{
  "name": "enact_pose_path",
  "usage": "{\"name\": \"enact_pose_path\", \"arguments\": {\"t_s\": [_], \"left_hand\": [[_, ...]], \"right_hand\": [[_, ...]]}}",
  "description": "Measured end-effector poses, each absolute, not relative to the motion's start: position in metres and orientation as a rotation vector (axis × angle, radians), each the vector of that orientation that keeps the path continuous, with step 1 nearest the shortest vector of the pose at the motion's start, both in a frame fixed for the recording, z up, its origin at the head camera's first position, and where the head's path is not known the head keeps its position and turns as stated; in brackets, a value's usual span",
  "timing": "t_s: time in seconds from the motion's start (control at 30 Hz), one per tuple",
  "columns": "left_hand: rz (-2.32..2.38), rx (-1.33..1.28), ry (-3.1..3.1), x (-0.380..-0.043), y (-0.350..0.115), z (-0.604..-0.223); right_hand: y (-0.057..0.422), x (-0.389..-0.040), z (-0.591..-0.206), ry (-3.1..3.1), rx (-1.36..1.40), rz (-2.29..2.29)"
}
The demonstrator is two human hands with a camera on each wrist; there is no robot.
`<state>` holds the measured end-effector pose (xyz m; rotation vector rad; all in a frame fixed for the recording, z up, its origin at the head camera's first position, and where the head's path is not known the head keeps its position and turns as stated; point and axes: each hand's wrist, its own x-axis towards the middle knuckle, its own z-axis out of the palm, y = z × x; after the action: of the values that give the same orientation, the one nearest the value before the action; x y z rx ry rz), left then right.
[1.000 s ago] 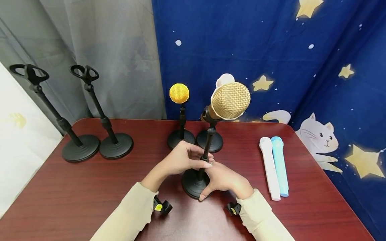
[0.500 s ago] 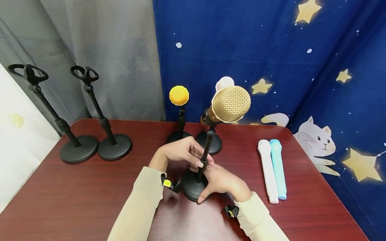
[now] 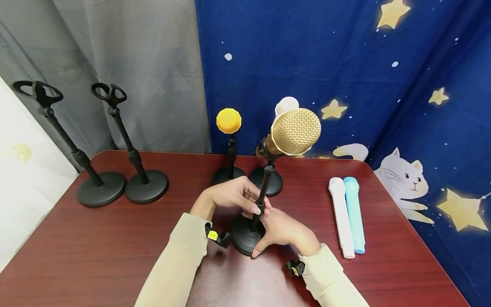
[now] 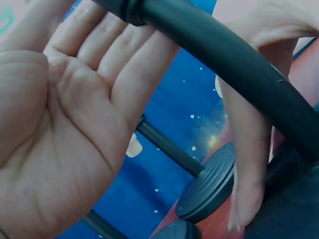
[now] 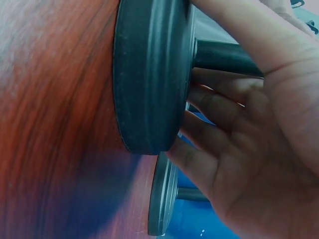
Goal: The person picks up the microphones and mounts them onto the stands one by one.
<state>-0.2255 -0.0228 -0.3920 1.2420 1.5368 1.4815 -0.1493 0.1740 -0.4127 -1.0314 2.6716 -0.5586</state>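
Observation:
In the head view a gold microphone (image 3: pixel 296 131) sits tilted in the clip of a black desktop microphone stand (image 3: pixel 264 187) at the middle of the table. My left hand (image 3: pixel 230 195) pinches the stand's pole at its collar (image 3: pixel 260 205) between thumb and fingertips. Lower down, my right hand (image 3: pixel 287 231) holds the round base (image 3: pixel 244 235), its thumb at the front edge. The left wrist view has the pole (image 4: pixel 224 59) running past the left palm (image 4: pixel 65 124). In the right wrist view the base (image 5: pixel 152 79) stands on the tabletop, with the right fingers (image 5: pixel 199 159) at its rim.
Behind stand a yellow microphone (image 3: pixel 229 121) and a white microphone (image 3: pixel 286 105) on similar stands. Two stands with bare clips, one (image 3: pixel 101 187) beside another (image 3: pixel 147 186), are at the left. White (image 3: pixel 342 217) and light-blue (image 3: pixel 354 215) microphones lie at the right.
My left forearm has swung right and the wrist has turned, while the fingers stay at the collar. My right hand stays on the base, and the stand has barely shifted.

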Motion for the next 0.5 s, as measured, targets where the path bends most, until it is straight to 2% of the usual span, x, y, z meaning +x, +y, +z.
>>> {"name": "enact_pose_path", "arguments": {"t_s": [0.5], "left_hand": [[1.573,1.046,1.814,-0.202,-0.026,-0.388]], "right_hand": [[0.177,-0.149,-0.413,2.666,-1.093,-0.605]]}}
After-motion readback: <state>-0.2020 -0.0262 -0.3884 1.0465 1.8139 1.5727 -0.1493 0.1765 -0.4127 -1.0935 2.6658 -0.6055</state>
